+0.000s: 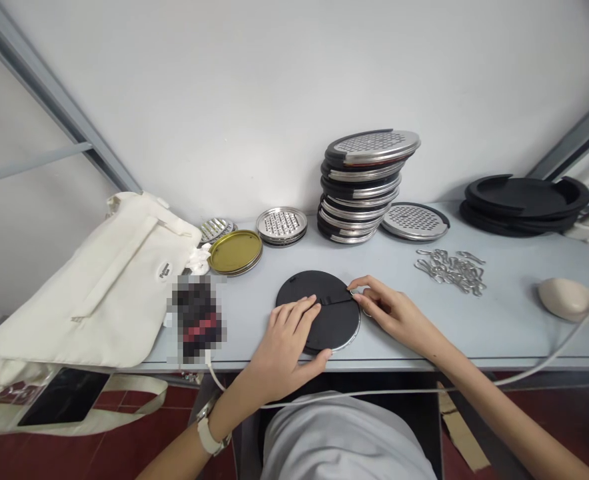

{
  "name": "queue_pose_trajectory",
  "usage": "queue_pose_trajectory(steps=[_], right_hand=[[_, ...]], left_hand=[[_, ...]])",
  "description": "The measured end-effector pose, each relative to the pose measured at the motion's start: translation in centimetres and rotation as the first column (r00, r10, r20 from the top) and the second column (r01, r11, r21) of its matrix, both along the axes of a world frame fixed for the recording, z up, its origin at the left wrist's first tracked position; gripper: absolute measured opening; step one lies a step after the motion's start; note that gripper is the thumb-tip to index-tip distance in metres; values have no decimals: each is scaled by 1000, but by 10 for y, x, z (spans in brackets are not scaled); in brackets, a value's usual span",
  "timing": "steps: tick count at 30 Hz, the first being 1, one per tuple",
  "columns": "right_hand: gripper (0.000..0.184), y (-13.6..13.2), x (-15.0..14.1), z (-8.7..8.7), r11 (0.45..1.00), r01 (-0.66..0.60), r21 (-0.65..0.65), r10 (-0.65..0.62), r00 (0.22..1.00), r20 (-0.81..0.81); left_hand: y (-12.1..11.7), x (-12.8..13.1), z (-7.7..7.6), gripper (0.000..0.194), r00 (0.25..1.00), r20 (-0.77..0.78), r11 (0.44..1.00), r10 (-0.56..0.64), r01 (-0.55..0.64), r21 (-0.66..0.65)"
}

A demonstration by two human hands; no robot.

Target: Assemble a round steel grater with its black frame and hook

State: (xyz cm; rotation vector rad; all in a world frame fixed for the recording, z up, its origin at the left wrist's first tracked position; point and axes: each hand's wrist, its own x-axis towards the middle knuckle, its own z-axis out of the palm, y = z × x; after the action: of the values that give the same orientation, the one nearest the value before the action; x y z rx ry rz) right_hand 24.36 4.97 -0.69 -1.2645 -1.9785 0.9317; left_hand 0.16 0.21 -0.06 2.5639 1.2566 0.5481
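A round black disc [334,327] with a silvery rim lies near the table's front edge. A thin slot runs across its middle to the right side. My left hand [289,340] rests on the disc with fingers stretched out over its top and the thumb at the near rim. At the disc's right edge, my right hand [382,308] pinches a small metal wire hook [353,293], mostly hidden by the fingers. Similar wire hooks [452,270] lie in a loose pile to the right.
Behind the disc rises a tall stack of round graters [359,193], with a single grater [414,221] beside it. Further left are smaller grater plates [281,223] and gold lids [235,252]. Black trays [524,200], a beige mouse [567,299], a white bag [89,287] and a white cable [549,363] surround the workspace.
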Motion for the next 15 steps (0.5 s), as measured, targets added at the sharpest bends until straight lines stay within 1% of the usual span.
queue_pose_trajectory(steps=[9,15], right_hand=[[31,1,-1,-2,1000,20,1,-20,999,-42],[32,0,-2,-1,999,18,38,-17,1000,-14]], left_hand=[[0,0,1,55,1000,11,1000,1,-1,-2],[0,0,2,55,1000,5,1000,3,-3,-5]])
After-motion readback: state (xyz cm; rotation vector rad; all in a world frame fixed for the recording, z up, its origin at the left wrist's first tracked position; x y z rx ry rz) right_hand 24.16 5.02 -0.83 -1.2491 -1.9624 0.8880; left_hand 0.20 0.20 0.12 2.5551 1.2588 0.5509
